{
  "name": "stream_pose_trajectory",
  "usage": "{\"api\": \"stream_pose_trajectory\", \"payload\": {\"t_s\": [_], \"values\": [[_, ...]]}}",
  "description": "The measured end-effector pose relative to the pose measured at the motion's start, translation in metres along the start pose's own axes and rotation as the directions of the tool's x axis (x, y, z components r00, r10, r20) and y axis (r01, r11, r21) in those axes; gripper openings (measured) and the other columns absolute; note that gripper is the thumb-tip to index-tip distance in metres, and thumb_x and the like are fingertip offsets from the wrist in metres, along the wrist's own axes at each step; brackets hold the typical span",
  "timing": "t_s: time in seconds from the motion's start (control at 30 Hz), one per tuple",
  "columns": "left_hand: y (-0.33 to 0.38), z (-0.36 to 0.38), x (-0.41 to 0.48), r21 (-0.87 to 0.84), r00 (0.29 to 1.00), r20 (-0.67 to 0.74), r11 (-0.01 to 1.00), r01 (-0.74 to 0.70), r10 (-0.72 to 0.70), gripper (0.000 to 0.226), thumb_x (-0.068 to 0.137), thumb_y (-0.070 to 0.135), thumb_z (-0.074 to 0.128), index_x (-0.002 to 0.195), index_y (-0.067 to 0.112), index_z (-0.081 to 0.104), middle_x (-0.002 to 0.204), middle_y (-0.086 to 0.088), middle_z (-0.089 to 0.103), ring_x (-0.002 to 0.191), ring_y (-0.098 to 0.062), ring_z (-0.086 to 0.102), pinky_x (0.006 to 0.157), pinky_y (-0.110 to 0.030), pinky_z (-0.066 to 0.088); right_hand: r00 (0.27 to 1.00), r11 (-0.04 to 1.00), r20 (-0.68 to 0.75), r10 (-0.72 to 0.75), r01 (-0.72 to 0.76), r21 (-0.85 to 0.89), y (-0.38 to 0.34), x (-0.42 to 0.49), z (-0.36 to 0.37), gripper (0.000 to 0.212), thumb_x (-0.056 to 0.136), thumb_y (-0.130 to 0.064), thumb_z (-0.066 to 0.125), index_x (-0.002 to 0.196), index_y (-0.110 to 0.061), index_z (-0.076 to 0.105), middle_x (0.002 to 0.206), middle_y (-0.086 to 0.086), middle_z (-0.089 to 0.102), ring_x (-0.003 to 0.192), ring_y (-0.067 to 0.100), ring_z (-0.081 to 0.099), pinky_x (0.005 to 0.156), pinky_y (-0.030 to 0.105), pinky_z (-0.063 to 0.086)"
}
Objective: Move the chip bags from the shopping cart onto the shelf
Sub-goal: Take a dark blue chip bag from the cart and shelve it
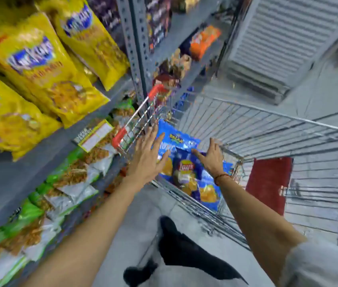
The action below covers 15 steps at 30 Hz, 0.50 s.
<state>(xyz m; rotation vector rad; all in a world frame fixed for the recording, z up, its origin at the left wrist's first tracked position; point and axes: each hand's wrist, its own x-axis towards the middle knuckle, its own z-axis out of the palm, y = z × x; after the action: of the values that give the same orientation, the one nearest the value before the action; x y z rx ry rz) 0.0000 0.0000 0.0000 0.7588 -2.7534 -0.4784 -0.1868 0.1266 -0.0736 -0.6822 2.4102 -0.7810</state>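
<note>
Neither hand grips anything: my left hand (146, 156) is spread flat, fingers apart, above the near-left corner of the shopping cart (267, 129), its fingertips over the upper edge of a blue chip bag (186, 175); whether they touch the bag I cannot tell. My right hand (210, 157) is likewise spread, forefinger pointing toward the middle of the bag and thumb raised, at the bag's right edge beside the cart's wire wall. A thin red band (223, 176) circles the right wrist.

Blue chip bags lie inside the cart's small front basket, against its near-left corner, one with a red and yellow logo uppermost and another blue bag (174, 134) behind it toward the far end. Red handle pieces (120, 136) mark the cart's left rim, which stands just beside the shelf (93, 112). A red panel (268, 183) sits within the wire frame to the right of the basket.

On the shelf's upper board, large yellow bags (39, 65) lean in a row along the front edge. A price label (95, 135) hangs at that edge. The lower board carries green and white bags (66, 179). Farther along the shelf are orange bags (203, 41) and dark packets, blurred. A dark shoe (176, 243) shows on the grey floor below
</note>
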Motion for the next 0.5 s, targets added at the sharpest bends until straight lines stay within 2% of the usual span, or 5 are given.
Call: {"api": "stream_pose_trajectory", "payload": {"t_s": [0.13,0.2,0.3,0.4,0.5], "values": [[-0.006,0.031,-0.020,0.010,0.993,0.095,0.997,0.075,-0.076,0.055,0.089,0.044,0.036,0.124,0.007,0.056,0.137,-0.016,0.052,0.132,-0.031,0.041,0.110,-0.050,0.029,0.969,0.951,0.105,0.225,-0.242,0.194,0.039,-0.010,0.031,0.102,0.073,-0.039,0.078,0.149,-0.007,0.018,0.145,0.017,0.040,0.134,0.033,0.040,0.108,0.042,0.035],[-0.010,0.042,-0.025,0.021,0.991,0.098,0.996,0.085,-0.087,0.051,0.089,0.044,0.036,0.116,0.009,0.062,0.126,-0.013,0.061,0.125,-0.030,0.049,0.109,-0.049,0.028,0.949,0.890,0.060,0.309,-0.310,0.334,0.050,-0.012,0.045,0.108,0.068,-0.032,0.083,0.150,-0.009,0.016,0.142,0.010,0.045,0.130,0.026,0.045,0.108,0.037,0.038],[-0.013,0.046,-0.023,0.026,0.995,0.049,0.996,0.090,-0.092,0.043,0.088,0.041,0.040,0.103,0.012,0.068,0.107,-0.008,0.072,0.112,-0.025,0.061,0.104,-0.040,0.025,0.900,0.763,0.026,0.436,-0.385,0.519,0.059,-0.001,0.062,0.107,0.068,-0.020,0.084,0.148,-0.008,0.015,0.117,0.001,0.053,0.108,0.016,0.054,0.097,0.029,0.042],[-0.011,0.048,-0.023,0.012,0.996,0.018,0.996,0.087,-0.087,0.038,0.088,0.037,0.040,0.090,0.015,0.071,0.093,-0.002,0.075,0.101,-0.021,0.066,0.099,-0.038,0.026,0.865,0.699,0.157,0.477,-0.481,0.529,0.065,0.003,0.077,0.096,0.059,-0.025,0.089,0.137,-0.007,0.036,0.114,0.009,0.062,0.110,0.029,0.060,0.091,0.038,0.051],[-0.010,0.050,-0.024,0.025,0.997,0.002,0.996,0.082,-0.082,0.039,0.089,0.035,0.038,0.085,0.015,0.071,0.088,-0.002,0.076,0.098,-0.021,0.067,0.098,-0.037,0.026,0.849,0.699,0.195,0.492,-0.518,0.492,0.065,0.010,0.089,0.081,0.059,-0.028,0.089,0.124,-0.008,0.046,0.119,0.013,0.063,0.106,0.029,0.061,0.083,0.039,0.053]]}}
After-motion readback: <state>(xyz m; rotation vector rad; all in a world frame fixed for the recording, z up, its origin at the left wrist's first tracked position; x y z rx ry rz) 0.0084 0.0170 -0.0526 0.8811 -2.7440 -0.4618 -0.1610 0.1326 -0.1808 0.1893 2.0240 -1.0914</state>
